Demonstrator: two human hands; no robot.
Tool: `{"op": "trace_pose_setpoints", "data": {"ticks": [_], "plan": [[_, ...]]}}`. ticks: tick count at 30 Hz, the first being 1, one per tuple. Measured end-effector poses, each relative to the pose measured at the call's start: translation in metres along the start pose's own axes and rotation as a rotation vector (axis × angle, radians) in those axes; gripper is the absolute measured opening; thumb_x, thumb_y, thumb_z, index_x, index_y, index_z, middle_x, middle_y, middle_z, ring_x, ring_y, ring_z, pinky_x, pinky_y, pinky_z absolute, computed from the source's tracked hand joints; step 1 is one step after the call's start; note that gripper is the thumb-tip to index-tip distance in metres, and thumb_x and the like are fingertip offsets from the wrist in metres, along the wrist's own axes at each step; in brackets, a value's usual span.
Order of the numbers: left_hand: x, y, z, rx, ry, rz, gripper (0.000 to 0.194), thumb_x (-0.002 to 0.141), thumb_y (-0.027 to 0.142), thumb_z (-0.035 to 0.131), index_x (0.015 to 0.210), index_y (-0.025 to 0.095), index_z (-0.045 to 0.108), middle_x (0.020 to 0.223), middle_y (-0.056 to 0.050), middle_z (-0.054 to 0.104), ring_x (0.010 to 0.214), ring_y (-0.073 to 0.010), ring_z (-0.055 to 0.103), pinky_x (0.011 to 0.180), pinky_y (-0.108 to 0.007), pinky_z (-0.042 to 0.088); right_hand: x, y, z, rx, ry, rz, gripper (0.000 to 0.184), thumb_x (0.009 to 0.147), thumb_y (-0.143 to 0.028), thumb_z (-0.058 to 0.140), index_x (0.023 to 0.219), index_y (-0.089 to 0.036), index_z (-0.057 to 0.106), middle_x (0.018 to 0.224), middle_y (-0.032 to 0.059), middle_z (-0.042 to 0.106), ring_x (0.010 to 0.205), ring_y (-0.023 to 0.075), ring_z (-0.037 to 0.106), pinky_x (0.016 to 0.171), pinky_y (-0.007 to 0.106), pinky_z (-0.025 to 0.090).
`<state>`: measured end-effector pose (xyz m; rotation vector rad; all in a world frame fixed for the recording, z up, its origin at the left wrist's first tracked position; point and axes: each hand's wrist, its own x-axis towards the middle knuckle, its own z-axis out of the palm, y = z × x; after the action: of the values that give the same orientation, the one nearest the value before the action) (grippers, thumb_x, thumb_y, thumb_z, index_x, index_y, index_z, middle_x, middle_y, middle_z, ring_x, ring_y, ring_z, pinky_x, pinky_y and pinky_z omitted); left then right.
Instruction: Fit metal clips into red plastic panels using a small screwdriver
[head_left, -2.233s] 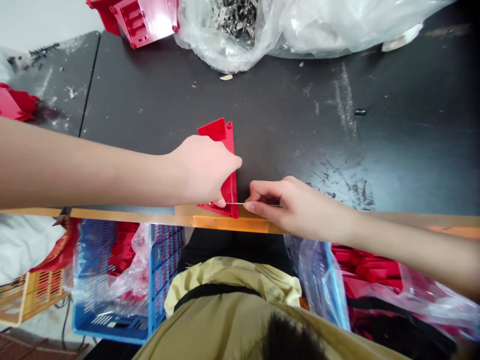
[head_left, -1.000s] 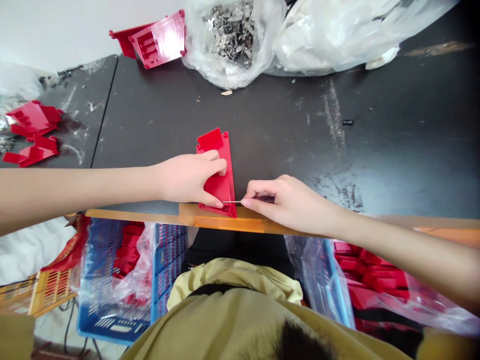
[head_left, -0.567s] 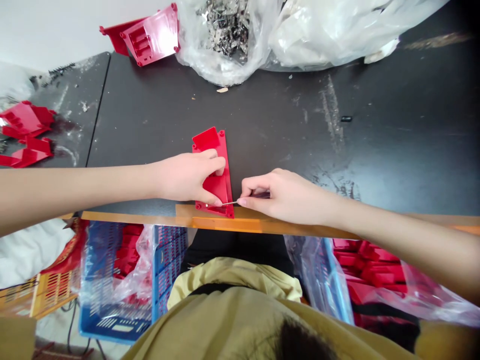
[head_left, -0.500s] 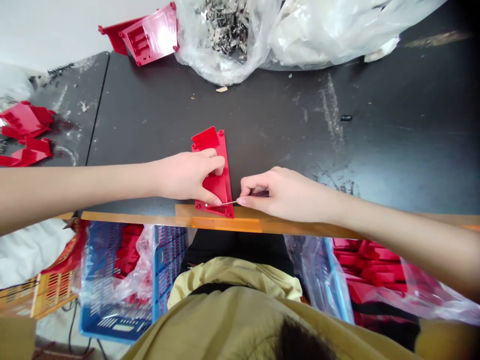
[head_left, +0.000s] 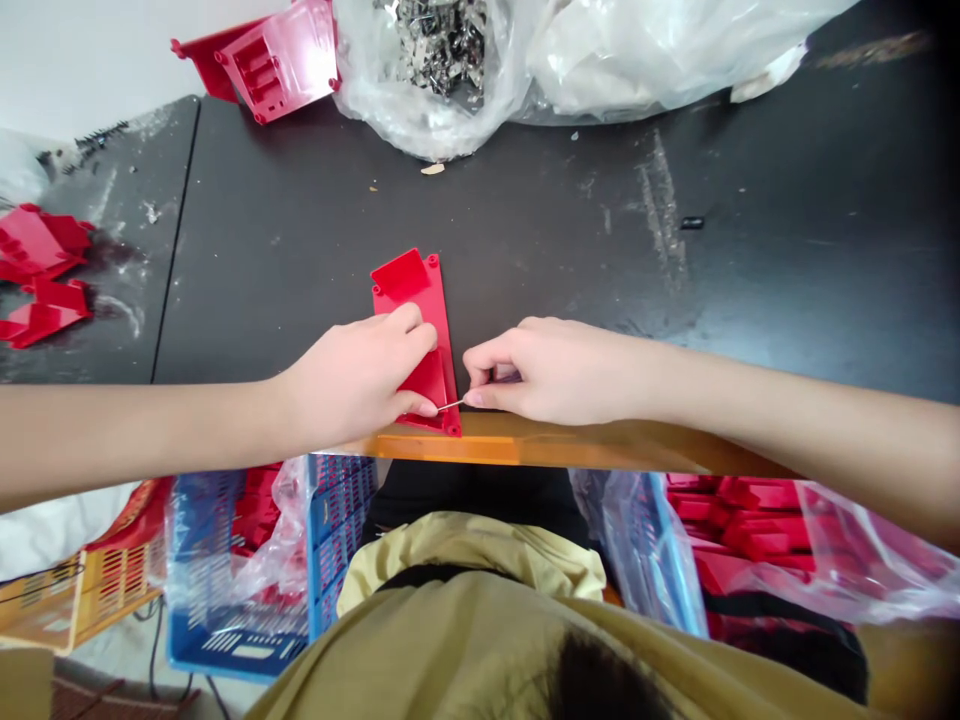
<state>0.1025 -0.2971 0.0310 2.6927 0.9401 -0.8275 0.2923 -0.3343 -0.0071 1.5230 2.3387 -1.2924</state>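
Observation:
A red plastic housing part (head_left: pixel 430 375) lies at the table's front edge, with small round posts at its corners. My left hand (head_left: pixel 367 372) grips it from the left, fingers bent over its middle and thumb near its lower end. My right hand (head_left: pixel 517 370) is closed around the dark handle of a thin metal tool. The tool's shaft (head_left: pixel 451 404) points left, reaching the part beside my left thumb. Its tip is too small to make out, and my left palm covers some of the part.
Behind are more red parts (head_left: pixel 277 65), a plastic bag of small metal pieces (head_left: pixel 442 50) and white bags (head_left: pixel 660 60). Red parts (head_left: pixel 45 245) lie at the left. A small black piece (head_left: pixel 692 223) rests at right. A blue crate (head_left: pixel 240 640) and bagged red parts (head_left: pixel 765 520) stand below the table.
The view has shifted slightly. My left forearm sits lower and my left thumb has shifted over the part's lower end. The right hand still holds the thin tool against the part.

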Motion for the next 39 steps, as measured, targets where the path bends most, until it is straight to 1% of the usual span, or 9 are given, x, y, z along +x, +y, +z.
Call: {"op": "trace_pose_setpoints", "data": {"ticks": [3,6,9,11,17,24,30,34,39], "plan": [[0.003,-0.002,0.002,-0.015,0.011,-0.001,0.034,0.086,0.044,0.069,0.097,0.015,0.054,0.106,-0.009,0.058,0.093,-0.0248,0.063,0.068,-0.033,0.045,0.004,0.001,-0.003,0.024,-0.038,-0.017,0.022,0.089,-0.038,0.057,0.072,-0.024,0.062,0.064,-0.0029,0.061,0.055,0.0117,0.046,0.058,0.028,0.031],[0.009,-0.009,0.001,-0.054,-0.004,0.007,0.042,0.080,0.048,0.074,0.101,0.016,0.056,0.104,-0.006,0.059,0.087,-0.0225,0.062,0.068,-0.031,0.043,0.006,0.002,-0.003,0.053,-0.056,-0.029,0.023,0.089,-0.037,0.057,0.071,-0.023,0.060,0.061,-0.0027,0.059,0.053,0.0112,0.045,0.056,0.028,0.030],[0.013,-0.016,-0.001,-0.141,-0.017,0.011,0.047,0.075,0.052,0.076,0.102,0.019,0.057,0.100,-0.003,0.059,0.082,-0.0196,0.061,0.066,-0.028,0.041,0.005,0.004,0.000,0.084,-0.058,-0.025,0.023,0.090,-0.038,0.056,0.072,-0.023,0.057,0.061,-0.0036,0.058,0.053,0.0109,0.045,0.056,0.027,0.030],[0.012,-0.019,-0.002,-0.211,-0.016,0.019,0.047,0.073,0.053,0.076,0.101,0.020,0.058,0.101,-0.002,0.059,0.082,-0.0187,0.061,0.068,-0.027,0.041,0.002,0.005,0.003,0.099,-0.042,-0.029,0.026,0.091,-0.039,0.055,0.071,-0.022,0.054,0.058,-0.0046,0.055,0.051,0.0106,0.043,0.055,0.027,0.029],[0.008,-0.020,0.000,-0.229,-0.020,0.008,0.045,0.076,0.046,0.076,0.105,0.018,0.059,0.107,-0.004,0.057,0.082,-0.0178,0.058,0.069,-0.028,0.041,-0.001,0.005,0.008,0.101,0.005,-0.027,0.027,0.091,-0.038,0.055,0.069,-0.022,0.052,0.054,-0.0060,0.050,0.050,0.0101,0.039,0.054,0.026,0.027],[0.010,-0.026,-0.005,-0.332,-0.073,0.028,0.042,0.078,0.042,0.074,0.111,0.019,0.060,0.109,-0.004,0.059,0.090,-0.0187,0.059,0.075,-0.028,0.042,0.001,0.006,-0.001,0.091,-0.021,-0.040,0.023,0.089,-0.038,0.058,0.072,-0.024,0.058,0.058,-0.0059,0.056,0.053,0.0099,0.043,0.057,0.026,0.029],[0.012,-0.023,0.000,-0.302,-0.021,0.023,0.046,0.075,0.047,0.076,0.106,0.019,0.058,0.107,-0.004,0.058,0.086,-0.0184,0.059,0.073,-0.028,0.040,0.002,0.001,-0.003,0.032,-0.019,-0.023,0.022,0.090,-0.039,0.056,0.073,-0.025,0.060,0.057,-0.0050,0.056,0.052,0.0110,0.042,0.056,0.028,0.029],[0.010,-0.017,0.005,-0.270,-0.003,-0.032,0.043,0.075,0.042,0.079,0.104,0.018,0.057,0.106,-0.003,0.058,0.085,-0.0190,0.060,0.070,-0.029,0.040,0.004,0.001,-0.004,0.054,-0.046,-0.009,0.021,0.089,-0.038,0.057,0.073,-0.024,0.060,0.058,-0.0052,0.055,0.052,0.0106,0.043,0.055,0.027,0.030],[0.003,-0.007,0.009,-0.244,0.039,-0.069,0.034,0.080,0.033,0.076,0.102,0.017,0.054,0.109,-0.004,0.055,0.094,-0.0219,0.059,0.075,-0.031,0.044,0.003,0.001,0.000,0.083,-0.067,0.004,0.025,0.091,-0.035,0.055,0.069,-0.023,0.054,0.053,-0.0062,0.049,0.050,0.0100,0.039,0.053,0.027,0.029]]}}
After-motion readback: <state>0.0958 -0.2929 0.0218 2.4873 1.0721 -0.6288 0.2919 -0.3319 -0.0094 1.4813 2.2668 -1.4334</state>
